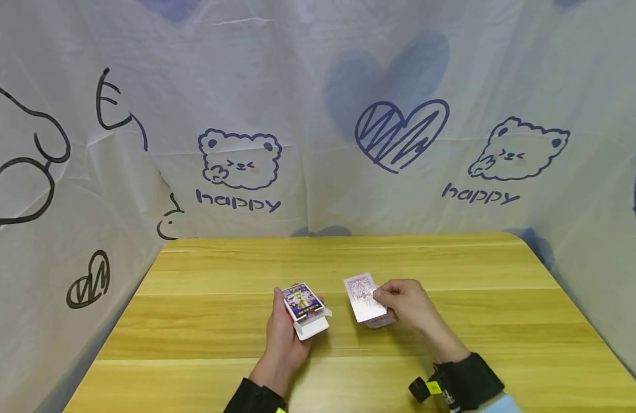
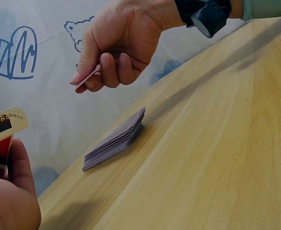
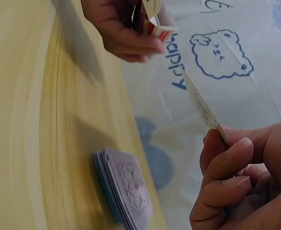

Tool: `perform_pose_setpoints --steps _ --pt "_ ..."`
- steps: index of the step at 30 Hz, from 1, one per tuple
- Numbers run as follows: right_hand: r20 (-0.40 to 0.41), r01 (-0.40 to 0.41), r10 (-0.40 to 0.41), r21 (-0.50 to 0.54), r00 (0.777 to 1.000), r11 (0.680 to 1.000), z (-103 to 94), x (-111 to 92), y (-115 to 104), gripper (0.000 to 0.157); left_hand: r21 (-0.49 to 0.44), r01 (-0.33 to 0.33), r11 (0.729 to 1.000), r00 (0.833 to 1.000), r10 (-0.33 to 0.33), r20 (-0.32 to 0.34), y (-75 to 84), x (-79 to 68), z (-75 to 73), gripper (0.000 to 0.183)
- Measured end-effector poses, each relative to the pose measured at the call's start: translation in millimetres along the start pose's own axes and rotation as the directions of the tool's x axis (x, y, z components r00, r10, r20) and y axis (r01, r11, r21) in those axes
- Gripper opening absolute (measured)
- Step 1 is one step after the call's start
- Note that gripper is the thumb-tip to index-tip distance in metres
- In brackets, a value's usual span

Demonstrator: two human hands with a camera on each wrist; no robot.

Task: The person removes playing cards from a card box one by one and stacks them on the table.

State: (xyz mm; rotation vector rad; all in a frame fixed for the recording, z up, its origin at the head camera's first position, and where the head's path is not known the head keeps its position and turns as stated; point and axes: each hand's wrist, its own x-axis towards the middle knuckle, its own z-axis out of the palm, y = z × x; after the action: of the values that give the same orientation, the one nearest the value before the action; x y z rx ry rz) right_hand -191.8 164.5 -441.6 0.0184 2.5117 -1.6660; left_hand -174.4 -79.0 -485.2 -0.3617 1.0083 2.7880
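Note:
My left hand (image 1: pixel 285 341) grips a small card box (image 1: pixel 301 302) with a purple and yellow printed face. Its end flap stands open, turned toward me; what is inside cannot be made out. Between thumb and curled fingers, my right hand (image 1: pixel 409 303) pinches a pale playing card (image 1: pixel 360 291), patterned side up. That card is held in the air, apart from the stack of cards (image 2: pixel 114 141) lying on the table beneath it. In the right wrist view, the stack's top card (image 3: pixel 133 189) shows a pink pattern, and the pinched card (image 3: pixel 201 105) appears nearly edge-on.
Both hands are over a light wooden table (image 1: pixel 204 321). A white cloth (image 1: pixel 307 115) printed with hearts, bears and the word "happy" hangs behind the table and along its sides. Each wrist wears a black strap (image 1: pixel 469 381).

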Motion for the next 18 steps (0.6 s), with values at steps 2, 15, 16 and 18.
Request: perform_pose_setpoints --steps 2,15,16,18 --pt "-0.013 -0.01 0.01 -0.022 1.0 1.0 -2.9 1.5 1.7 0.019 -0.001 0.0 1.0 1.0 0.0 0.003 -0.3 -0.1 0.1 0.075" --pt "-0.102 -0.038 0.017 -0.208 0.995 0.977 -15.8 13.9 20.3 0.022 -0.005 0.023 1.0 0.999 -0.023 0.036 -1.4 -1.4 -0.1 0.075" --pt "-0.102 -0.048 0.026 -0.213 0.994 0.976 -15.9 14.3 21.9 0.022 -0.005 0.024 1.0 0.999 -0.024 0.036 -1.4 -1.7 0.0 0.076" --pt "-0.094 -0.053 0.033 -0.222 0.995 0.974 -15.8 14.6 25.0 0.022 0.0 0.027 1.0 0.999 -0.026 0.038 -1.5 -2.4 0.0 0.077"
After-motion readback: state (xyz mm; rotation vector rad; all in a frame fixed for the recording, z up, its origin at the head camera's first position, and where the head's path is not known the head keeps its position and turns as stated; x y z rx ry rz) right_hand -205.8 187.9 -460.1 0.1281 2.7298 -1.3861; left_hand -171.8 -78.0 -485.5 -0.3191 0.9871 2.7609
